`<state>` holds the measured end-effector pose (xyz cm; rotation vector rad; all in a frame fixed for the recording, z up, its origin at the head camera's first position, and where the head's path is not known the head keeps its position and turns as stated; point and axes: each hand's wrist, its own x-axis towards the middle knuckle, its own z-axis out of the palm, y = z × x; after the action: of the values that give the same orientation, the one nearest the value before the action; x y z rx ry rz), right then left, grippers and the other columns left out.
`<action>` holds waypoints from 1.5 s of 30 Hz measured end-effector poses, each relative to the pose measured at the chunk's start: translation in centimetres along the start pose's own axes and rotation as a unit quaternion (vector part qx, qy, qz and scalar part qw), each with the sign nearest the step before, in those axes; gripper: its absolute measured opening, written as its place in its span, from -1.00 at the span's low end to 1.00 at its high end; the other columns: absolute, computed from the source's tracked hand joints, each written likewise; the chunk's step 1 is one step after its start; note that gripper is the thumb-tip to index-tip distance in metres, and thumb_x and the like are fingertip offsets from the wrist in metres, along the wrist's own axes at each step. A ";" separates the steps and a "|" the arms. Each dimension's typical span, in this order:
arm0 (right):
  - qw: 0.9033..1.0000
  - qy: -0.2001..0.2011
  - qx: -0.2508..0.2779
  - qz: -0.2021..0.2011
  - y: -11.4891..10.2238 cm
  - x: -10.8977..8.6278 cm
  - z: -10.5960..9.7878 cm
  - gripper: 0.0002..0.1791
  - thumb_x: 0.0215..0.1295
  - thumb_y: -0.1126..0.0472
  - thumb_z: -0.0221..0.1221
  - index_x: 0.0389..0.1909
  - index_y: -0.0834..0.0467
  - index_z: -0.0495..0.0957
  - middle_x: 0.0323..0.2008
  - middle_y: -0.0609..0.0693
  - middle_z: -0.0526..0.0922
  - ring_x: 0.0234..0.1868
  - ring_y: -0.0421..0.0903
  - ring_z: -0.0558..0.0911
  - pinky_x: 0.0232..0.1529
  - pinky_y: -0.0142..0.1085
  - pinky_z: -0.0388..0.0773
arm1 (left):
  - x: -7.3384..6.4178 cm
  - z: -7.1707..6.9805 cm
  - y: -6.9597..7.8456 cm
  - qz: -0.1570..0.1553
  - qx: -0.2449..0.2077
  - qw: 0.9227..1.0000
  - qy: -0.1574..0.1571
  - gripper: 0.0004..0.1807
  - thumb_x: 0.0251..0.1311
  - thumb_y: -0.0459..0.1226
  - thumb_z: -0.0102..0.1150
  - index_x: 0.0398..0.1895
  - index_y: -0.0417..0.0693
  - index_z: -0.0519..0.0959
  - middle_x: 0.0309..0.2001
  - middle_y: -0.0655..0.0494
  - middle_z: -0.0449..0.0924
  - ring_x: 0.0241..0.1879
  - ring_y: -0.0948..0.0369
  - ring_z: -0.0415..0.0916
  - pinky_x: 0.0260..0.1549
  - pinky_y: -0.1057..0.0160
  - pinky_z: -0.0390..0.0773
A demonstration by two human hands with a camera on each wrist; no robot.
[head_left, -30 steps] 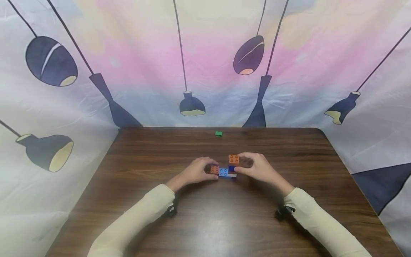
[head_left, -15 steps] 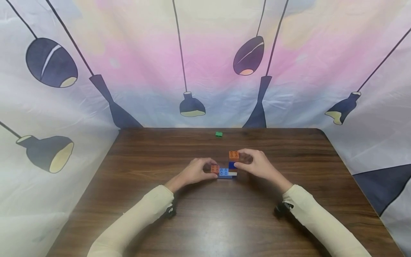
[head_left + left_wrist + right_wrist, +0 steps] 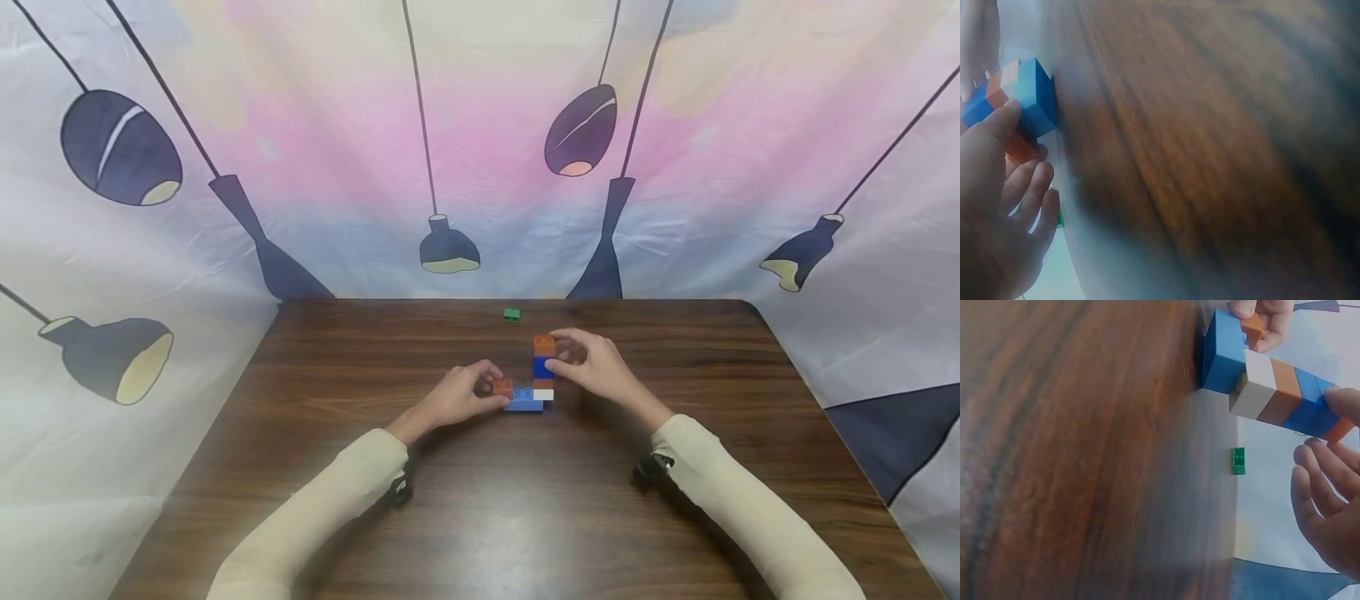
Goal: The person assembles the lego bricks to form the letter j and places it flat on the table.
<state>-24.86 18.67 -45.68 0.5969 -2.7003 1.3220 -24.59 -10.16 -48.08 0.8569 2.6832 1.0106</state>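
My left hand (image 3: 453,396) pinches a red-orange brick (image 3: 502,387) at the left end of a long light blue toy brick (image 3: 523,405). At that brick's right end stands a column: a white brick (image 3: 1255,384), an orange brick (image 3: 1280,394), dark blue (image 3: 1305,403) and an orange top brick (image 3: 543,343). My right hand (image 3: 596,363) grips the column's upper part, its thumb on the dark blue. In the right wrist view the white brick juts past the light blue brick's end. Whether the assembly touches the table I cannot tell.
A small green brick (image 3: 512,314) lies near the far edge of the brown wooden table (image 3: 480,500). Behind the table hangs a cloth (image 3: 495,150) printed with lamps.
My right hand has moved up and away. The column, first seen mostly from above, now shows its front, with the lower orange and white bricks in sight. My left hand has barely shifted.
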 end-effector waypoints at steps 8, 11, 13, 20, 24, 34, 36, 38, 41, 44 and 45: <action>1.000 0.007 -0.003 0.015 0.5 1.1 0.2 -0.50 0.33 -0.01 0.37 0.24 0.05 0.57 -0.08 0.03 0.74 -0.15 -0.04 0.72 -0.17 -0.08 0.69 | 0.2 0.1 -0.2 -0.010 -0.004 1.000 0.002 -0.53 0.29 0.07 0.34 0.11 0.00 0.59 -0.05 0.15 0.69 0.00 0.21 0.62 0.00 0.13 0.62; 1.000 0.012 -0.001 0.020 0.7 1.3 0.4 -0.51 0.33 -0.02 0.36 0.22 0.05 0.59 -0.02 0.03 0.73 -0.13 -0.04 0.73 -0.16 -0.07 0.69 | 0.3 0.2 -0.4 -0.007 -0.005 1.000 0.008 -0.53 0.31 0.07 0.32 0.13 0.01 0.59 -0.05 0.16 0.69 -0.02 0.22 0.62 -0.01 0.13 0.62; 1.000 0.015 0.001 0.025 0.9 1.5 0.4 -0.52 0.33 -0.04 0.36 0.20 0.05 0.59 0.01 0.02 0.72 -0.12 -0.04 0.73 -0.16 -0.07 0.68 | 0.4 0.3 -0.6 -0.005 -0.006 1.000 0.012 -0.53 0.32 0.07 0.31 0.14 0.02 0.59 -0.05 0.17 0.69 -0.03 0.24 0.61 -0.01 0.14 0.62; 0.999 0.012 0.001 0.036 1.5 1.9 0.5 -0.53 0.36 -0.06 0.33 0.19 0.07 0.60 0.03 0.06 0.72 -0.09 0.01 0.73 -0.17 -0.06 0.68 | 0.7 0.4 -0.7 -0.006 -0.015 1.000 0.019 -0.55 0.34 0.09 0.28 0.14 0.05 0.60 -0.04 0.18 0.70 -0.04 0.27 0.61 -0.01 0.14 0.62; 0.999 0.004 0.004 0.041 1.9 2.3 0.6 -0.50 0.36 -0.07 0.32 0.21 0.11 0.58 0.05 0.08 0.72 -0.04 0.04 0.72 -0.13 -0.04 0.68 | 0.9 0.3 -0.7 -0.004 -0.018 1.000 0.021 -0.55 0.35 0.10 0.26 0.13 0.05 0.63 -0.05 0.20 0.71 -0.06 0.27 0.61 -0.02 0.15 0.62; 0.998 -0.020 0.014 0.066 3.3 3.2 1.0 -0.45 0.35 -0.11 0.32 0.22 0.12 0.57 0.11 0.12 0.70 0.07 0.10 0.68 0.01 0.02 0.64 | 1.2 0.2 -1.0 -0.008 -0.024 0.999 0.030 -0.56 0.37 0.12 0.23 0.11 0.07 0.66 -0.01 0.21 0.71 0.00 0.26 0.62 0.05 0.13 0.60; 0.997 -0.025 0.015 0.071 3.4 3.3 1.1 -0.45 0.36 -0.12 0.31 0.23 0.12 0.56 0.12 0.13 0.69 0.08 0.10 0.67 0.03 0.03 0.63 | 1.2 0.2 -1.2 -0.006 -0.024 0.999 0.030 -0.56 0.37 0.11 0.23 0.11 0.06 0.66 0.00 0.19 0.71 0.00 0.25 0.62 0.06 0.13 0.60; 0.997 -0.030 0.016 0.075 3.5 3.4 1.1 -0.45 0.37 -0.12 0.30 0.24 0.12 0.56 0.12 0.13 0.69 0.10 0.10 0.66 0.04 0.03 0.62 | 1.3 0.2 -1.2 -0.006 -0.024 0.999 0.028 -0.56 0.37 0.11 0.23 0.11 0.06 0.66 0.01 0.19 0.71 0.01 0.25 0.62 0.06 0.13 0.60; 0.996 -0.035 0.014 0.082 3.6 3.5 1.2 -0.44 0.37 -0.12 0.29 0.24 0.13 0.55 0.11 0.14 0.69 0.11 0.11 0.65 0.07 0.05 0.60 | 1.3 0.2 -1.2 -0.010 -0.023 0.999 0.025 -0.56 0.37 0.11 0.23 0.11 0.06 0.66 0.01 0.18 0.71 0.02 0.24 0.62 0.07 0.12 0.60; 0.995 -0.039 0.011 0.088 3.8 3.5 1.3 -0.43 0.38 -0.13 0.28 0.25 0.14 0.55 0.11 0.14 0.69 0.11 0.11 0.64 0.08 0.06 0.60 | 1.4 0.1 -1.2 -0.014 -0.021 0.999 0.022 -0.56 0.38 0.11 0.22 0.10 0.05 0.67 -0.01 0.18 0.71 0.00 0.24 0.61 0.05 0.12 0.60; 0.995 -0.040 0.011 0.089 3.8 3.6 1.4 -0.43 0.38 -0.13 0.28 0.25 0.14 0.55 0.11 0.15 0.69 0.11 0.11 0.64 0.08 0.05 0.60 | 1.4 0.0 -1.1 -0.015 -0.021 0.999 0.021 -0.56 0.37 0.11 0.22 0.10 0.04 0.67 -0.02 0.18 0.71 -0.01 0.24 0.61 0.04 0.13 0.60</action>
<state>-29.46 18.62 -48.56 0.4292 -2.8662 1.3969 -26.29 -10.03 -48.74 0.7930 2.6907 1.0870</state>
